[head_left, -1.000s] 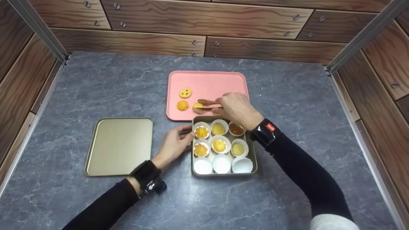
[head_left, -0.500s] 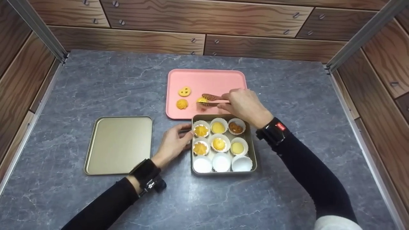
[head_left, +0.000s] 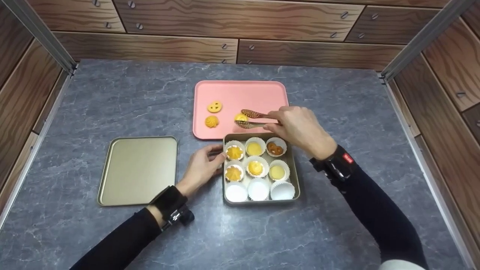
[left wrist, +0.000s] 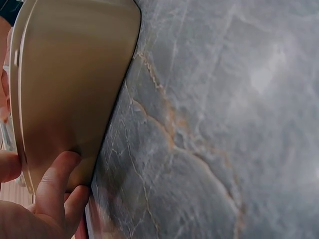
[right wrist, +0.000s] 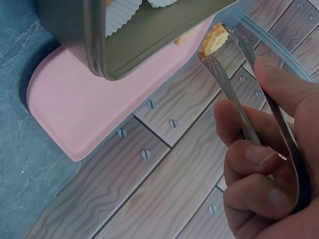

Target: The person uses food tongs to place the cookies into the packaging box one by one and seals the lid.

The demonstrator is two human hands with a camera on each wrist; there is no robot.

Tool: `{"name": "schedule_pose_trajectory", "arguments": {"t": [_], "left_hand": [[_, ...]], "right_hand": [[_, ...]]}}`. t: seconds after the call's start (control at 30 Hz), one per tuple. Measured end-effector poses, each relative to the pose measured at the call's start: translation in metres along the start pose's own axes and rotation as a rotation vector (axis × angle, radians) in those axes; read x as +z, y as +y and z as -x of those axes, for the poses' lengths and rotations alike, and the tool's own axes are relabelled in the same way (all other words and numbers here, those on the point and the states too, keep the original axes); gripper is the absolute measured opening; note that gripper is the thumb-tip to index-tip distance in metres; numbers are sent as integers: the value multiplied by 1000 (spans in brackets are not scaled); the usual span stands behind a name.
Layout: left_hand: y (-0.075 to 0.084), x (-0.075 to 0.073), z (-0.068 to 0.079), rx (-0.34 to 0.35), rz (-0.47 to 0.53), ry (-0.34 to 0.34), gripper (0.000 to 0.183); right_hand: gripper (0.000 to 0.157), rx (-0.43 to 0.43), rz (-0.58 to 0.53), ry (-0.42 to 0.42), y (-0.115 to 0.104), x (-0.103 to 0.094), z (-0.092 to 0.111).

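Observation:
My left hand (head_left: 202, 165) holds the near-left side of a square metal tin (head_left: 296, 180). In the left wrist view its fingers press the tin's outer wall (left wrist: 70, 89), with the thumb by the rim. My right hand (head_left: 302, 127) grips small metal tongs (head_left: 255, 114) with perforated tips. Between those tips sits a yellow cookie (right wrist: 215, 39), raised above the table in the right wrist view. Inside the tin, white paper cups stand in rows. Those in the back and middle rows hold cookies, such as a star-shaped one (head_left: 234, 152); the front-row cups (head_left: 258, 189) hold nothing.
Behind the tin lies a pink tray (head_left: 262, 90). On its left part rest a pretzel-shaped cookie (head_left: 215, 106) and a swirled cookie (head_left: 211, 121). A flat metal lid (head_left: 138, 170) lies left of my left hand. Wood-patterned panels (head_left: 180, 48) border the table.
My right hand has moved to the right with the tongs, carrying the yellow cookie along over the tray toward the tin's back edge. The left hand stays at the tin.

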State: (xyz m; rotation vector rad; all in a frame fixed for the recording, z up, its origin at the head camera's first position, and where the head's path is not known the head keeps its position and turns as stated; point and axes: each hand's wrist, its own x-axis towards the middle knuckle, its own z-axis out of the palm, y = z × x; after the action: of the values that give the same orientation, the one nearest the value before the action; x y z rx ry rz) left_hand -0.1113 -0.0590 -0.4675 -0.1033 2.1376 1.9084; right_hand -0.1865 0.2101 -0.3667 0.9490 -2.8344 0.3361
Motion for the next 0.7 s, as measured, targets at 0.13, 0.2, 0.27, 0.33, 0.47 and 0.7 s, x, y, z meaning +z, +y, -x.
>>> {"name": "schedule_pose_trajectory", "arguments": {"t": [0.13,0.2,0.27,0.33,0.47,0.7], "left_hand": [[0,-1,0,3,-5,0,46],[-1,-1,0,4,-3,1,47],[-1,-1,0,7,-3,2,46],[-1,-1,0,11,-4,2,47],[0,-1,1,20,-19,2,47],[0,-2,1,30,-61,-5,48]], "right_hand": [[27,-13,-7,27,0,-4,9],[29,-25,-14,37,-1,-6,13],[30,-39,-18,50,-2,-8,18],[31,-51,-17,63,-4,-11,23],[32,-73,-8,88,-8,-17,34],[30,-124,-4,91,-16,-20,51]]}}
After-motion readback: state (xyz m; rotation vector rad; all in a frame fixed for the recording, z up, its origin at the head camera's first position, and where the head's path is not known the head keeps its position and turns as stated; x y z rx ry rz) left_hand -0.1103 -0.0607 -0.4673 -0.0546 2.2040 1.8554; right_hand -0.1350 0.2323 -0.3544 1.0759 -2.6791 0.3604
